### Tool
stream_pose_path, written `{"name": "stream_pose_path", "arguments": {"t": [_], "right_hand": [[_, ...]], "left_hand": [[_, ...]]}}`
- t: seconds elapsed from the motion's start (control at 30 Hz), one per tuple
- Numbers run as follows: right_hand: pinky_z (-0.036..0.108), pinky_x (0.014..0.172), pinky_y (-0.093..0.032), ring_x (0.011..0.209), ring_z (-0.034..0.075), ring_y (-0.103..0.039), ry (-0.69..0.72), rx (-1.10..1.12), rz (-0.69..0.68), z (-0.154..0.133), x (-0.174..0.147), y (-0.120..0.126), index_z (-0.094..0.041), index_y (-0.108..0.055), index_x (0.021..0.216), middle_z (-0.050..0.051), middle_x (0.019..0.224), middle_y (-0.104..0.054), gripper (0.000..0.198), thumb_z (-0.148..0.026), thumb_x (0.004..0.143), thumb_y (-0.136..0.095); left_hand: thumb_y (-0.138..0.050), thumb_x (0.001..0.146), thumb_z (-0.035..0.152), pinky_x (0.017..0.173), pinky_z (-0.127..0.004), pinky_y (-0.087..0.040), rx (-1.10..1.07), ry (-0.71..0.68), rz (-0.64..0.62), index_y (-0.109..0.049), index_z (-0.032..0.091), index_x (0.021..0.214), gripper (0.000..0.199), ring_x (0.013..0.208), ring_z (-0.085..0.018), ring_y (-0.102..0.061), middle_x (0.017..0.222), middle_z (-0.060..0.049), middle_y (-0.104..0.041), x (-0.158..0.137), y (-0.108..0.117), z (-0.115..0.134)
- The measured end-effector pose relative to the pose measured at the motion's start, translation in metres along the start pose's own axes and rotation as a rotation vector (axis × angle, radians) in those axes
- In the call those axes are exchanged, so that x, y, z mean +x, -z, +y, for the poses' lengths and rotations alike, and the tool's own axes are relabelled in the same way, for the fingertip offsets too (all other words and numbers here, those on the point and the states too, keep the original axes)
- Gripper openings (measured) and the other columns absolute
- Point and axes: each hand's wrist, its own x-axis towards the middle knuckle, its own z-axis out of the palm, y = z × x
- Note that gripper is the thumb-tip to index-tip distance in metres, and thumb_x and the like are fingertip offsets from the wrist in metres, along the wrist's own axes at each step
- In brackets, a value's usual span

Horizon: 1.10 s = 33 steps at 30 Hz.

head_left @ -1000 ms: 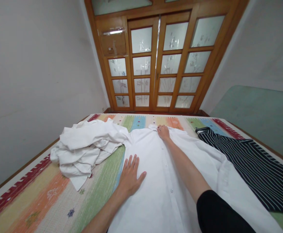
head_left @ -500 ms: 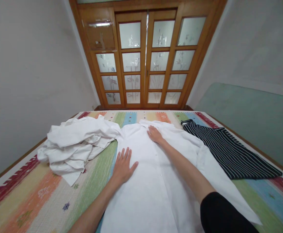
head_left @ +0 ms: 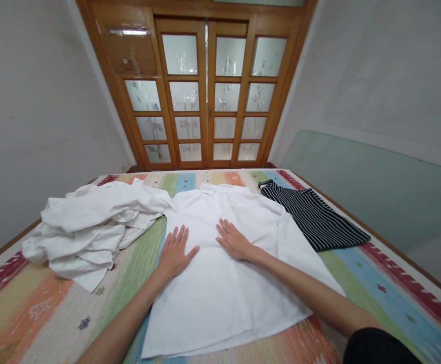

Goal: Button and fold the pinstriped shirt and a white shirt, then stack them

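A white button-up shirt (head_left: 201,303) lies spread out flat, front side up, its collar at the far end and its hem toward me. My left hand (head_left: 175,254) rests on the shirt's left edge with the fingers stretched and the thumb apart. Flat on the chest beside the button strip lies my right hand (head_left: 234,239), fingers extended. Neither hand grips the cloth. The shirt's right sleeve (head_left: 299,247) is laid out down along the side.
A rumpled heap of white cloth (head_left: 87,217) touches the shirt's left shoulder. Folded black-and-white striped cloth (head_left: 314,217) lies at the right. Under everything is a colourful striped bed cover (head_left: 129,268). Beyond stand wooden doors with glass panes (head_left: 207,91); walls flank both sides.
My right hand has slid from near the collar down to the middle of the chest. My left hand stays on the left edge. The view has shifted, bringing the whole hem into sight.
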Motion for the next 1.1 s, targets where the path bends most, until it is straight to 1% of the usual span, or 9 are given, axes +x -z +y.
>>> {"name": "stream_pose_path", "arguments": {"t": [0.1,0.2,0.37,0.5,0.6,0.73,0.9,1.03,1.1], "right_hand": [[0.052,0.116,-0.024,0.146,0.029,-0.016,0.08,0.003,0.031,-0.022,-0.024,-0.001,-0.009,-0.035,0.147,0.017,0.155,-0.027,0.059,-0.044,0.1,-0.03],[0.052,0.116,-0.024,0.147,0.03,-0.015,0.137,-0.008,0.061,-0.041,-0.033,-0.002,-0.009,-0.033,0.148,0.017,0.155,-0.028,0.06,-0.043,0.099,-0.034],[0.049,0.117,-0.022,0.147,0.03,-0.014,0.145,0.01,0.025,-0.05,-0.017,-0.001,-0.008,-0.032,0.149,0.016,0.156,-0.026,0.064,-0.048,0.098,-0.034],[0.049,0.118,-0.02,0.146,0.03,-0.017,0.086,0.023,-0.005,-0.046,0.001,0.0,-0.009,-0.033,0.148,0.015,0.156,-0.027,0.066,-0.051,0.097,-0.034],[0.049,0.118,-0.019,0.146,0.03,-0.016,0.074,0.018,0.012,-0.046,-0.001,0.0,-0.008,-0.033,0.149,0.015,0.156,-0.027,0.068,-0.052,0.097,-0.034],[0.051,0.117,-0.02,0.147,0.03,-0.015,0.086,0.021,0.049,-0.05,-0.026,0.001,-0.011,-0.03,0.15,0.013,0.157,-0.026,0.069,-0.054,0.096,-0.035],[0.051,0.118,-0.017,0.147,0.032,-0.013,0.094,0.024,0.042,-0.059,-0.068,0.01,-0.012,-0.028,0.151,0.015,0.157,-0.023,0.076,-0.059,0.093,-0.039],[0.053,0.118,-0.015,0.147,0.032,-0.009,0.117,0.058,0.007,-0.068,-0.101,0.02,-0.014,-0.024,0.153,0.016,0.158,-0.02,0.082,-0.062,0.089,-0.045],[0.054,0.117,-0.015,0.147,0.033,-0.008,0.169,0.089,-0.038,-0.073,-0.117,0.026,-0.015,-0.025,0.153,0.016,0.158,-0.019,0.082,-0.062,0.089,-0.047]], "left_hand": [[-0.026,0.09,0.069,0.116,-0.05,-0.023,-0.007,-0.037,0.001,-0.031,0.015,0.149,0.08,0.145,-0.03,-0.022,0.154,-0.012,-0.034,-0.002,0.0,-0.008],[-0.027,0.09,0.069,0.116,-0.049,-0.023,-0.007,-0.066,-0.012,-0.03,0.016,0.15,0.08,0.145,-0.03,-0.022,0.154,-0.011,-0.034,-0.005,0.002,-0.019],[-0.028,0.09,0.07,0.116,-0.048,-0.023,0.003,-0.074,-0.049,-0.031,0.015,0.149,0.081,0.145,-0.03,-0.022,0.155,-0.012,-0.032,-0.012,0.007,-0.033],[-0.029,0.089,0.071,0.116,-0.049,-0.022,0.005,-0.077,-0.039,-0.031,0.016,0.149,0.081,0.145,-0.03,-0.02,0.155,-0.012,-0.032,-0.014,0.01,-0.033],[-0.028,0.09,0.069,0.117,-0.049,-0.022,0.008,-0.072,-0.041,-0.031,0.018,0.149,0.079,0.146,-0.029,-0.02,0.155,-0.011,-0.031,-0.013,0.01,-0.03],[-0.028,0.09,0.069,0.117,-0.049,-0.021,-0.001,-0.054,-0.056,-0.031,0.018,0.149,0.078,0.146,-0.029,-0.019,0.156,-0.011,-0.03,-0.012,0.01,-0.03],[-0.025,0.09,0.069,0.116,-0.05,-0.02,-0.011,-0.035,-0.101,-0.029,0.016,0.15,0.08,0.146,-0.031,-0.018,0.156,-0.012,-0.028,-0.009,0.01,-0.029],[-0.02,0.092,0.068,0.114,-0.058,-0.018,-0.019,0.002,-0.177,-0.027,0.016,0.151,0.079,0.146,-0.036,-0.015,0.158,-0.013,-0.023,-0.001,0.014,-0.018],[-0.017,0.093,0.065,0.113,-0.06,-0.019,-0.044,-0.02,-0.205,-0.026,0.017,0.151,0.076,0.146,-0.036,-0.014,0.158,-0.013,-0.022,0.007,0.018,-0.01]]}}
